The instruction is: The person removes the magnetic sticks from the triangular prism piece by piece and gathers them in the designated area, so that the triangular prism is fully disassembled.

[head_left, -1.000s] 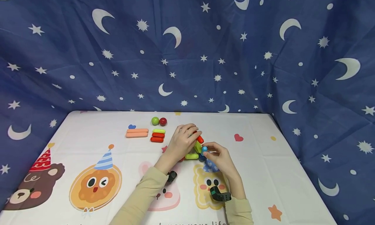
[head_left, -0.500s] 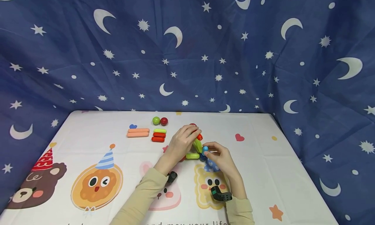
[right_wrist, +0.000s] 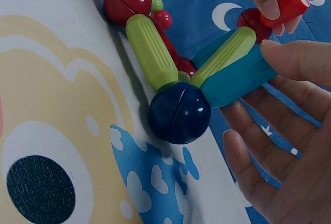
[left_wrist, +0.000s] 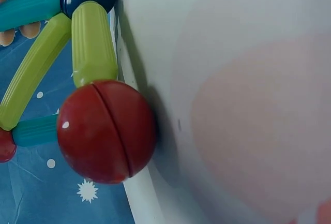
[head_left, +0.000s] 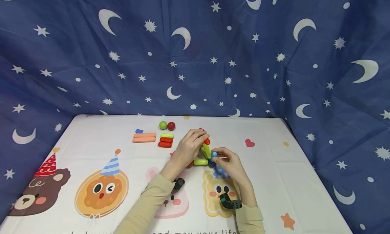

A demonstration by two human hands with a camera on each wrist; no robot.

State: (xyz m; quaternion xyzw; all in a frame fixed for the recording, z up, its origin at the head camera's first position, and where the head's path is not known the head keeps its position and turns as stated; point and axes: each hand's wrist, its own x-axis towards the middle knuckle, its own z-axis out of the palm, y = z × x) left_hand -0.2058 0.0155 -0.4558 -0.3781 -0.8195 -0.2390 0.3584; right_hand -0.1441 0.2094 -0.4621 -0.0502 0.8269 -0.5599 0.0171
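Observation:
A frame of magnetic sticks and balls stands on the table between the hands. At its near corner a dark blue ball (right_wrist: 180, 113) joins a lying yellow-green stick (right_wrist: 151, 51), a slanting yellow-green stick (right_wrist: 226, 56) and a teal stick (right_wrist: 240, 77). My right hand (head_left: 229, 163) holds the teal stick between thumb and fingers. My left hand (head_left: 189, 147) pinches a red stick (right_wrist: 286, 8) at the raised dark red ball (right_wrist: 252, 23), where the slanting stick ends. Another red ball (left_wrist: 106, 131) rests on the table at the lying stick's end. The left hand hides much of the frame in the head view.
Left of the frame lie two peach sticks (head_left: 144, 137), two red sticks (head_left: 165, 142) and a yellow-green stick (head_left: 167, 135). Behind them sit a green ball (head_left: 163, 125) and a red ball (head_left: 171, 126). A patterned blue curtain (head_left: 195, 75) borders the table.
The red stick in my left hand has shifted slightly away and up, and more of the slanting yellow-green stick shows. My right hand has stayed in place on the teal stick.

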